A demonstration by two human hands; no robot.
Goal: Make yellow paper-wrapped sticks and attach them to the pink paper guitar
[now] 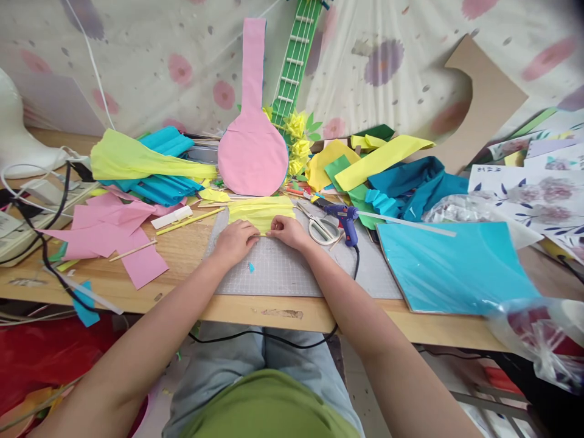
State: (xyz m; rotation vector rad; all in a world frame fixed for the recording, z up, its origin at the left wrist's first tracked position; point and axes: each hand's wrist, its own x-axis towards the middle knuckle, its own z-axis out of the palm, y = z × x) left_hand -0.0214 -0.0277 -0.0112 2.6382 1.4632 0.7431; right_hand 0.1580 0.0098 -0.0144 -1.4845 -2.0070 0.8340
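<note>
A strip of yellow crepe paper lies across the top of the grey cutting mat. My left hand has its fingers curled on the paper's lower left edge, while my right hand pinches the same edge further right. The fingertips are close together, with a short stretch of edge between them. Just right of my right hand lie white-handled scissors and a purple glue gun. Behind the paper stands a pink banjo-shaped cutout. A tiny blue scrap rests on the mat.
Pink paper pieces and a yellow crepe roll lie at left. A green paper guitar neck leans at the back beside yellow paper flowers. At right are a blue sheet and brown cardboard. The glue gun's cord hangs over the front edge.
</note>
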